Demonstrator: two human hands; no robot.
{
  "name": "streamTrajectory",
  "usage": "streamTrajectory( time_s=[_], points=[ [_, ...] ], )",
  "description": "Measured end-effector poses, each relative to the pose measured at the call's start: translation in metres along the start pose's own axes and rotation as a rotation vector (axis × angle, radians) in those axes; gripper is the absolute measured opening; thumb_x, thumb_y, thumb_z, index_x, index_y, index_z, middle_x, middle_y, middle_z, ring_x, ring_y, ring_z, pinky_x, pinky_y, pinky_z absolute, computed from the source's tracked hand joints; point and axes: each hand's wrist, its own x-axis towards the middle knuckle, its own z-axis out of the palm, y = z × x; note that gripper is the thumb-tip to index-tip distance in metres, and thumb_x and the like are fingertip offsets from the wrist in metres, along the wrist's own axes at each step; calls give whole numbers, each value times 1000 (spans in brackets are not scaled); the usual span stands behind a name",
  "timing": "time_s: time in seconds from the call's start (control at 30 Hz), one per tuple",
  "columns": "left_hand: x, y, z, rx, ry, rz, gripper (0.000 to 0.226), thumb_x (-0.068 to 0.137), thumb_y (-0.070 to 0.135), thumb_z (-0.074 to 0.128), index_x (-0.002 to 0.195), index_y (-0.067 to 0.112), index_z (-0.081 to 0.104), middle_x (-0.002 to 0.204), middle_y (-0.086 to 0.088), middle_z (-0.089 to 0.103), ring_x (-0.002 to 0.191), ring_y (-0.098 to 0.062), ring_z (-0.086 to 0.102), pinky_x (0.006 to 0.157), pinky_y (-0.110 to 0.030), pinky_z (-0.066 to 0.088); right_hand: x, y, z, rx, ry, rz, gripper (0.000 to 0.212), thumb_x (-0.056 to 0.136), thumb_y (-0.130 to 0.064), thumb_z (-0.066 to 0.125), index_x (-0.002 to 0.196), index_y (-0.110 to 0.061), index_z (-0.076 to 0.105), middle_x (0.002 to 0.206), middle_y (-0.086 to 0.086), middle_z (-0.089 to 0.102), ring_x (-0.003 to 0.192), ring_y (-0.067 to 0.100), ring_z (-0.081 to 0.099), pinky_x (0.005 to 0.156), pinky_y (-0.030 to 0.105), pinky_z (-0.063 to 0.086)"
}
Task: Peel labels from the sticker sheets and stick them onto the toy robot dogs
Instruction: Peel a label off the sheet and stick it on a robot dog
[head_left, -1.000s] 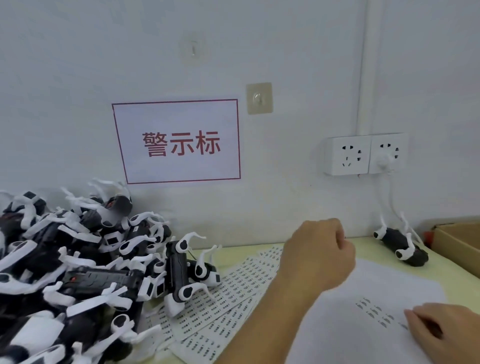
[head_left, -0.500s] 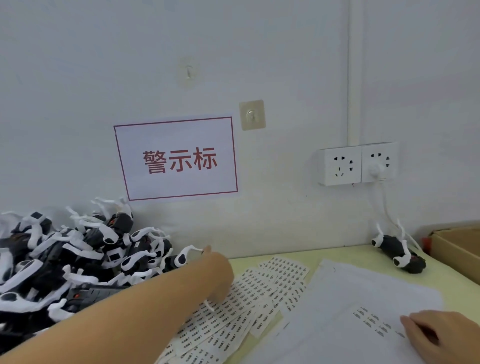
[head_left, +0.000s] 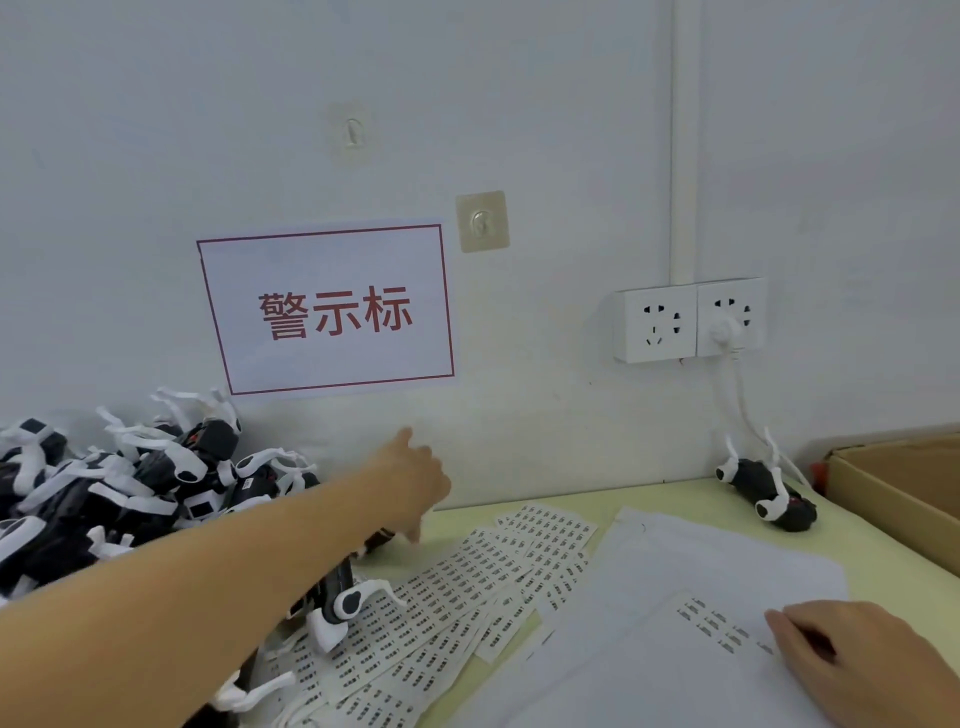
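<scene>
left hand (head_left: 410, 480) | swung left to dog pile (head_left: 130, 483) | now lifted

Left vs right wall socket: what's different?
The left wall socket has nothing plugged in, so all its slots show; the right wall socket has a white plug in it that covers part of its slots. No cord hangs from the left one; a white cord drops from the right one toward the table. Both are white square units, mounted side by side on the wall.
</scene>
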Motion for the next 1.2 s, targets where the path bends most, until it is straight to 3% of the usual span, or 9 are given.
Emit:
streamTrajectory(
  time_s=[0.1, 0.23, 0.33, 0.43, 0.53, 0.67, 0.9, 1.1, 1.2],
  points=[
    [-1, -9, -18, -312, 175, -165, 47, 95, 54, 58, 130, 23, 56, 128, -3, 57, 123, -25, 46, 101, -43, 34, 1, 1, 1, 15, -6, 13, 45, 99, -50, 40, 67, -19, 44, 73, 2, 60, 74, 11, 60, 60, 18, 39],
    [-1, 9, -50, -845, 416, -403, 43, 98, 51, 54, 131, 23, 56, 125, -6, 57, 119, -30, 46, 92, -40, 41, 3, 5, 5, 56, -17, 22, 47, 98, -45, 45, 60, -19, 37, 55, -3, 46, 60, 10, 50, 56, 21, 33],
    [-2, 33, -67, -1366, 542, -496, 34, 97, 51, 53, 115, 23, 60, 114, -7, 61, 110, -30, 55, 90, -41, 49, 5, 8, 8, 70, -6, 29, 48, 98, -44, 47, 57, -20, 37, 57, 2, 49, 60, 12, 52, 56, 23, 33],
    [-5, 71, -69, -1936, 620, -558, 29, 98, 51, 53, 103, 22, 59, 111, -6, 62, 93, -21, 60, 74, -32, 47, 8, 17, 15, 71, 3, 28, 46, 96, -40, 53, 57, -16, 44, 54, -1, 51, 57, 15, 55, 55, 26, 36],
    [-11, 113, -54, -2326, 656, -618, 28, 100, 47, 52, 96, 21, 58, 102, -3, 63, 71, -6, 57, 57, -21, 40, 13, 24, 25, 103, 49, 22, 39, 91, -31, 64, 58, -14, 50, 46, -2, 49, 51, 19, 55, 55, 29, 44],
    [-12, 141, -19, -2366, 718, -735, 25, 103, 42, 50, 94, 20, 58, 98, -5, 64, 80, -14, 62, 69, -29, 49, 15, 28, 30, 84, 73, 8, 42, 88, -30, 65, 53, -22, 43, 44, -4, 47, 44, 18, 51, 53, 25, 45],
    [-9, 147, 0, -2541, 747, -633, 26, 105, 34, 50, 81, 36, 59, 62, 12, 59, 65, -15, 56, 67, -37, 46, 9, 23, 20, 34, 32, -12, 31, 92, -38, 59, 68, -19, 53, 53, -5, 52, 53, 17, 54, 55, 28, 45],
    [0, 144, 5, -2587, 802, -650, 23, 105, 33, 48, 89, 25, 62, 87, -16, 64, 70, -24, 58, 67, -42, 46, 4, 2, -14, -7, -162, -29, 34, 100, -38, 49, 70, -25, 58, 64, -15, 60, 62, 7, 56, 61, 22, 44],
    [2, 144, 7, -2644, 804, -644, 27, 106, 28, 47, 85, 26, 64, 88, -16, 63, 74, -29, 59, 72, -50, 52, -5, -29, -23, 133, -109, -82, 21, 99, -30, 54, 81, -35, 63, 69, -21, 62, 61, 5, 54, 59, 19, 43]
  ],
)
